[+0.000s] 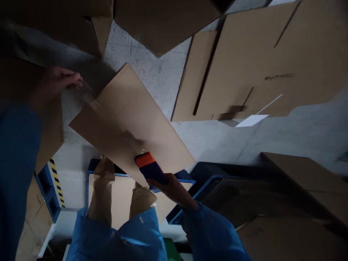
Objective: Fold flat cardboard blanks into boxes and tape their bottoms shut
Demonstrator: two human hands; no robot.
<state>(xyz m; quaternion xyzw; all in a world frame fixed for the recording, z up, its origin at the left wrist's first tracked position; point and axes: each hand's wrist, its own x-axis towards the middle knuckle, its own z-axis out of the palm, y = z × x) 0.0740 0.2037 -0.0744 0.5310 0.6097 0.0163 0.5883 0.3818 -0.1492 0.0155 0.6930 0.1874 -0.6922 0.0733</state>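
In front of my legs is a brown cardboard box [136,108], its flat face turned up and set at a slant. My right hand [175,188] is wrapped round an orange and dark blue tape dispenser [150,168], whose orange end is over the box's near part. Out to the left, my left hand [65,78] is closed in a pinch beyond the box's left edge. A faint, blurred strip of clear tape [94,101] runs from its fingers toward the box face. Whether the strip touches the cardboard I cannot tell.
Flattened cardboard sheets [244,72] lie on the grey floor at right. More boxes [168,21] stand ahead and at left. Blue-edged platforms [88,192] are near my feet and at lower right. Yellow-black striped tape [56,181] marks the lower left.
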